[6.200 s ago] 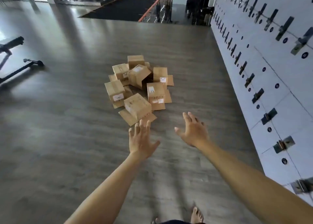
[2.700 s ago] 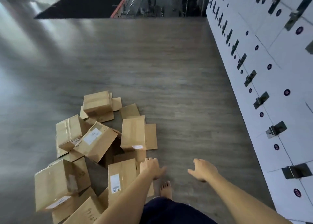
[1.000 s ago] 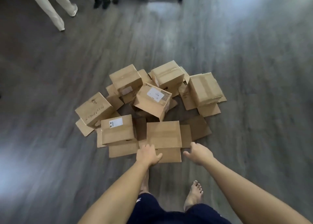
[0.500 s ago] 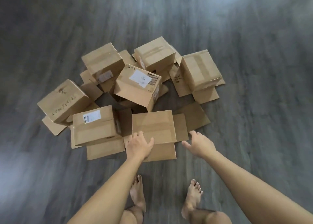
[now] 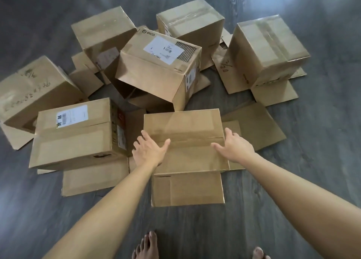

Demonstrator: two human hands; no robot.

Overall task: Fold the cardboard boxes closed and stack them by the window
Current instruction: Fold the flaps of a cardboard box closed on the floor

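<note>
On the dark grey wood-grain floor (image 5: 322,180), straight ahead of us, lies a loose cluster of brown cardboard boxes, upside down or tipped, with their flaps splayed out flat around them. Nearest to us sits a plain brown rectangular cardboard box (image 5: 185,139) with a taped seam across its top face; one flap lies flat on the floor toward our bare feet (image 5: 145,246), another spreads to its right. Our left hand (image 5: 149,150) rests on the box's left edge, fingers spread and straight, thumb lying across the top face. Our right hand (image 5: 233,146) touches the right edge in the same way, fingers extended down the side and thumb pointing inward. Neither hand is curled around anything.

Just beside this box on the left is a brown box with a white barcode label (image 5: 76,133). Behind it, tilted with its open mouth facing us, is a brown box printed PICO with a white shipping label (image 5: 160,67). Farther left lies a tilted brown box with handwritten marks (image 5: 37,88). Three more brown boxes stand behind: one at the rear left (image 5: 103,31), one at the rear centre (image 5: 190,22), one at the right (image 5: 269,47).
</note>
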